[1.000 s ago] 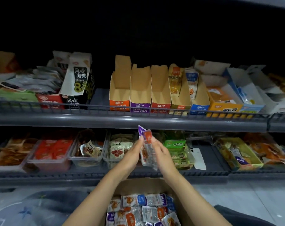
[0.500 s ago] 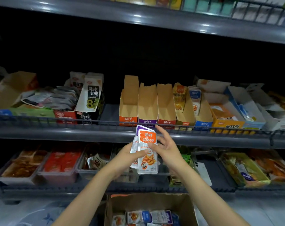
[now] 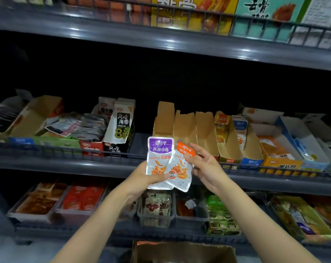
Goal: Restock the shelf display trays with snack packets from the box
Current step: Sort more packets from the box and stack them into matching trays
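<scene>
Slip risk: grips purple packet (image 3: 160, 154) with left hand (image 3: 142, 179), thumb across it; pinches orange packet (image 3: 179, 171) with right hand (image 3: 206, 168), both overlapping before shelf rail (image 3: 66, 150), just below empty trays (image 3: 184, 130). Could drop a glossy pouch or mismatch tray colours.

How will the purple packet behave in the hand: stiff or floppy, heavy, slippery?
Probably light: the left hand holds the purple packet upright by its lower edge. Likely fairly stiff, as it stands unbent. Its glossy film may slip against the orange packet.
</scene>
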Demonstrator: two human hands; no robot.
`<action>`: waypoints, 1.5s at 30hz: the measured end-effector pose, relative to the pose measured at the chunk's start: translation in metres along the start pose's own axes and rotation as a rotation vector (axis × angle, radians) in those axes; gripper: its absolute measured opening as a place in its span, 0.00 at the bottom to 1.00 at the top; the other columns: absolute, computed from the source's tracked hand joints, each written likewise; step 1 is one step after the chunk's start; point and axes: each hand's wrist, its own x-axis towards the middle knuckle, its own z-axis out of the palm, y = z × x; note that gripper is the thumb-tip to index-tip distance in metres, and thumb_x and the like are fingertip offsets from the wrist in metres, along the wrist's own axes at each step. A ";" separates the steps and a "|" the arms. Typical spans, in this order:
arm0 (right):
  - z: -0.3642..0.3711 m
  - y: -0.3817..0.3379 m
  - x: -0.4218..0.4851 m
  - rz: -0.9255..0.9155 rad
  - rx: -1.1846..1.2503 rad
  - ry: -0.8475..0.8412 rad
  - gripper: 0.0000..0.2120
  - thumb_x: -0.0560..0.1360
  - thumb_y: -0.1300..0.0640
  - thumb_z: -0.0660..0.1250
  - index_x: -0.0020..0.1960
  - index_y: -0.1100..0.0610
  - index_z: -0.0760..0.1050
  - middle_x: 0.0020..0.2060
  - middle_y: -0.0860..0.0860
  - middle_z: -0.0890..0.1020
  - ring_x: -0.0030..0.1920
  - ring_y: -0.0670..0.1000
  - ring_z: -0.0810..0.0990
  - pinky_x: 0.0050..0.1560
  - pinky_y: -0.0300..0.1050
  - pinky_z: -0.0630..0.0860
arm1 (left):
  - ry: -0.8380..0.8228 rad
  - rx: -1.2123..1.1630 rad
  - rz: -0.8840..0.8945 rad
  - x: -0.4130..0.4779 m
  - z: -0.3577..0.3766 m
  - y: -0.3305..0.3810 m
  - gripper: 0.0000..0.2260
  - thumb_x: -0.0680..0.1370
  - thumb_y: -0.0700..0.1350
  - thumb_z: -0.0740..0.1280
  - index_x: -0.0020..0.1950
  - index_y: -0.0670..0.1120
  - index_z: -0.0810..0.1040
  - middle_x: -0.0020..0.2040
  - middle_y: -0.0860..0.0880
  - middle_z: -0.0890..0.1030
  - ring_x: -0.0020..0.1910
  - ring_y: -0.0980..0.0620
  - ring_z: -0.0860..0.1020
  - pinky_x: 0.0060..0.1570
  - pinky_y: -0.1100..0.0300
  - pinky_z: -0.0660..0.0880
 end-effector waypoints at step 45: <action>0.033 -0.075 0.239 -0.456 -0.848 -0.147 0.14 0.74 0.65 0.69 0.59 0.62 0.76 0.52 0.54 0.79 0.51 0.49 0.79 0.47 0.37 0.78 | 0.465 0.762 0.344 0.151 -0.077 0.052 0.25 0.69 0.58 0.72 0.62 0.49 0.76 0.57 0.51 0.76 0.51 0.57 0.75 0.47 0.73 0.69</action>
